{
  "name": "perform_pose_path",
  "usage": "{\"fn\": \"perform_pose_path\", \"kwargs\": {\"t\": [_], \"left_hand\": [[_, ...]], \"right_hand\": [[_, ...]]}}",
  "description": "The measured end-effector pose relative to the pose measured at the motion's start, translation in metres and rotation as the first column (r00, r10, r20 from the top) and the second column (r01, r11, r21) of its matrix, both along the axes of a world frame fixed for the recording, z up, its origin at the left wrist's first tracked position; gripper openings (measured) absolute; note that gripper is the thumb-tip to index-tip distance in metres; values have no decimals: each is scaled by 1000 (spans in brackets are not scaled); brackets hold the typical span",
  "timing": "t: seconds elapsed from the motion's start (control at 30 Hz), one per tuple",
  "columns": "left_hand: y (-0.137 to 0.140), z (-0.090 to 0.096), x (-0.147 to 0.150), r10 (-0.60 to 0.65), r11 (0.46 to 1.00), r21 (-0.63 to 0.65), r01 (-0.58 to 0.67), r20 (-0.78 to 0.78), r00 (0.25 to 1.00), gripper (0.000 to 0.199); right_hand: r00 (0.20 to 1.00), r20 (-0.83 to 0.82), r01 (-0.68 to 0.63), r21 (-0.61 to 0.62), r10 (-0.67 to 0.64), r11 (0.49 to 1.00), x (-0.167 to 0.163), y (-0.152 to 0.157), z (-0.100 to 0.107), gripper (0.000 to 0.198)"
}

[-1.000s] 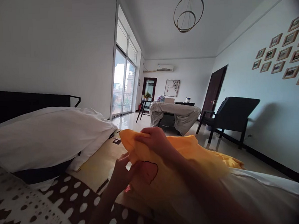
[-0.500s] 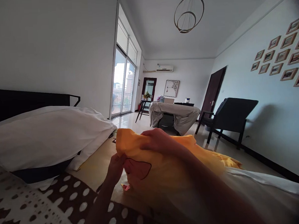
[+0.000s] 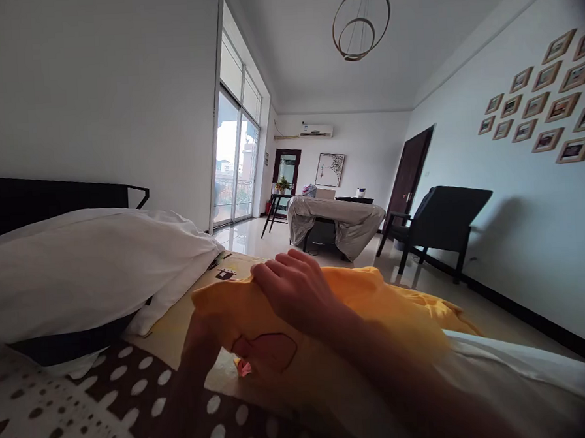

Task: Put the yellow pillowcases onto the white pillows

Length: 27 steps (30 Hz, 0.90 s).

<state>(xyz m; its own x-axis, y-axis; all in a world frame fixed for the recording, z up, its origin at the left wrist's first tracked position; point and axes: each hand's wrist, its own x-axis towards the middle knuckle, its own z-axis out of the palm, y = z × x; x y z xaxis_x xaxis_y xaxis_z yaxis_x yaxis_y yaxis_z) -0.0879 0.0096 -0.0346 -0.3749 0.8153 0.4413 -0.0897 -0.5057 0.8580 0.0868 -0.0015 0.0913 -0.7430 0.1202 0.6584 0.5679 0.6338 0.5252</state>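
Note:
A large yellow-orange cloth, with a red patch outlined in dark and white showing further right, is spread in front of me over the bed. My right hand is closed on its upper edge, fingers curled over the fold and thumb side toward me. At the cloth's left corner, my left hand reaches up under or behind the fabric, so its fingers are hidden. A small reddish-pink bit of fabric shows below the cloth, between the two forearms.
On the left a white pillow-like bundle lies by the dark headboard. Brown polka-dot fabric and a cream patterned sheet cover the bed. Beyond stand a covered table and a black armchair.
My left hand has shifted left and gone behind the cloth's corner, which has moved left with it. My right hand has turned and now grips the upper edge. The view has shifted slightly right.

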Motion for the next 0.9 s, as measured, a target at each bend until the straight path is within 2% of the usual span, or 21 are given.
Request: {"fn": "perform_pose_path", "kwargs": {"t": [0.1, 0.23, 0.33, 0.47, 0.57, 0.63, 0.73, 0.8, 0.83, 0.9], "left_hand": [[-17, 10, 12, -65, 997, -40, 69, 99, 993, 59], [-34, 30, 33, -158, 978, -84, 190, 297, 942, 57], [-39, 36, 34, -185, 972, -71, 222, 347, 920, 52], [-37, 34, 26, -155, 987, 13, 158, 260, 953, 41], [-33, 33, 22, -118, 992, 57, 111, 161, 980, 35], [-31, 31, 21, -87, 995, 56, 82, 105, 991, 35], [-28, 30, 20, -42, 997, 62, 39, 60, 997, 36], [-27, 29, 18, -30, 998, 52, 26, 66, 997, 37], [-27, 29, 17, -32, 999, 44, 29, 72, 997, 37], [-28, 28, 14, -50, 998, 37, 48, 54, 997, 38]], "right_hand": [[1000, -20, -10, -19, 10, 1000, -2, 2, 1, 20], [1000, 1, -27, -194, 28, 981, -5, -4, 6, 23], [1000, 20, 12, -352, -5, 936, -3, -11, 11, 24], [987, 152, 124, -511, -53, 851, 7, -12, 24, 33], [953, 303, 184, -615, 14, 767, 22, -4, 35, 33], [936, 342, 182, -671, 83, 719, 33, 1, 41, 33], [947, 296, 148, -745, 125, 650, 49, 4, 43, 33], [969, 228, 123, -777, 93, 618, 56, 0, 42, 31], [980, 187, 107, -780, 67, 616, 59, -2, 41, 31], [993, 112, 71, -761, 24, 645, 61, -8, 40, 31]]}}
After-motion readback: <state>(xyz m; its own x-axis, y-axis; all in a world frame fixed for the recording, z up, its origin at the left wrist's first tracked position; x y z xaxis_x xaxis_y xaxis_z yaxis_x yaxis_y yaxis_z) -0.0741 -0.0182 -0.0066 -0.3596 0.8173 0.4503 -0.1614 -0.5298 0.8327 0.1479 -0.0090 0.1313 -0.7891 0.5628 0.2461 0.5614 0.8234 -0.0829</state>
